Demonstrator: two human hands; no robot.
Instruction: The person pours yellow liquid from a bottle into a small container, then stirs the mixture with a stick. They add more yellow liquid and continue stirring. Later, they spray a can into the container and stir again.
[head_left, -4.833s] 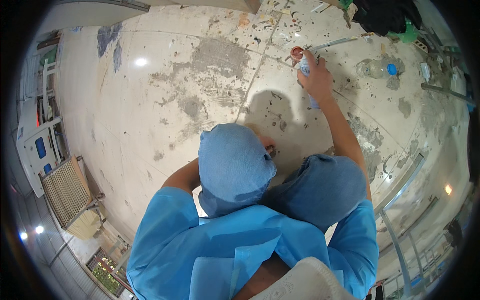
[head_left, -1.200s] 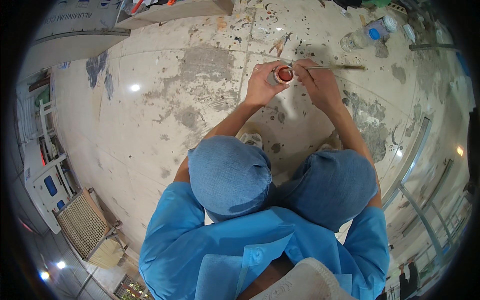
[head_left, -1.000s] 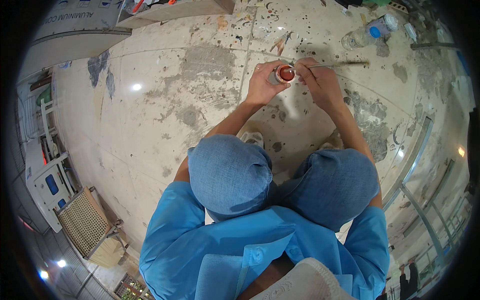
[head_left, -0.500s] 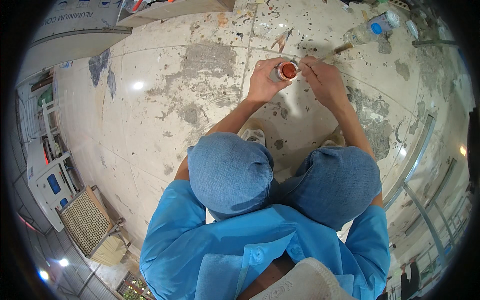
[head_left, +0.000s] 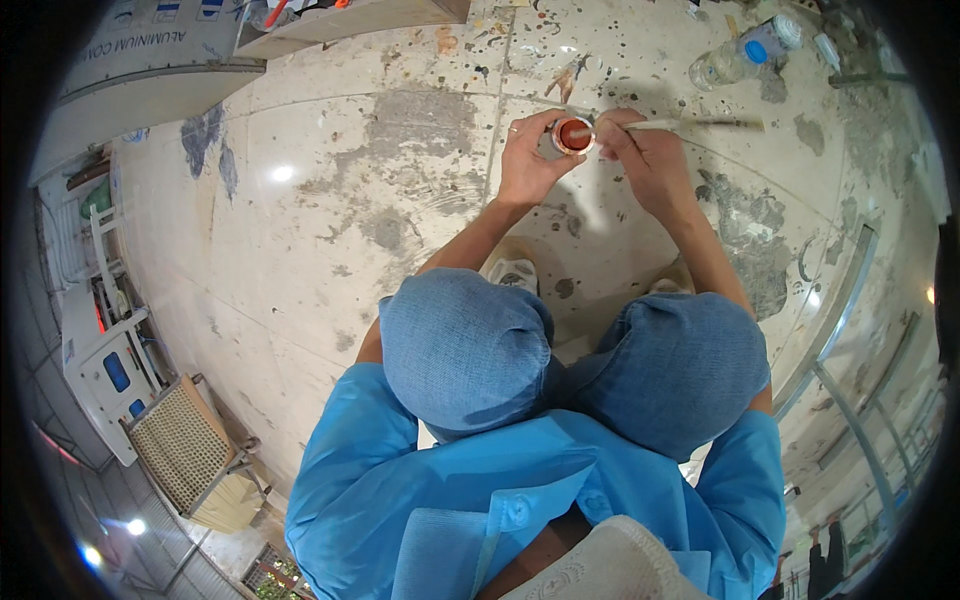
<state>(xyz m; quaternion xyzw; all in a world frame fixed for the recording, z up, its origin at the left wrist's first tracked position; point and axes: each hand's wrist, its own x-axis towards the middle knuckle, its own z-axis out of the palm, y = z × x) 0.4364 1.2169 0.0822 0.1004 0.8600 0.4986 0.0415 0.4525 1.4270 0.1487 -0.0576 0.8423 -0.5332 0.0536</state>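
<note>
A stained, paint-spattered stone floor (head_left: 330, 230) fills the view, seen from above a crouching person in blue clothing (head_left: 520, 480); a clear plastic bottle (head_left: 742, 52) with a blue cap lies well beyond the hands; the left hand (head_left: 527, 160) has its grip wrapped around a small open jar of red-brown paint (head_left: 573, 134), held above the floor; the right hand (head_left: 648, 160), just beside the jar, pinches a thin paintbrush (head_left: 665, 125) whose tip rests in the jar's mouth.

A bright blue short-sleeved shirt (head_left: 480, 480) with a buttoned chest pocket (head_left: 455, 540), darker blue denim trousers (head_left: 470, 350) over both knees, pale shoes (head_left: 512, 268), and a ring (head_left: 514, 129) on the left hand (head_left: 530, 160).
</note>
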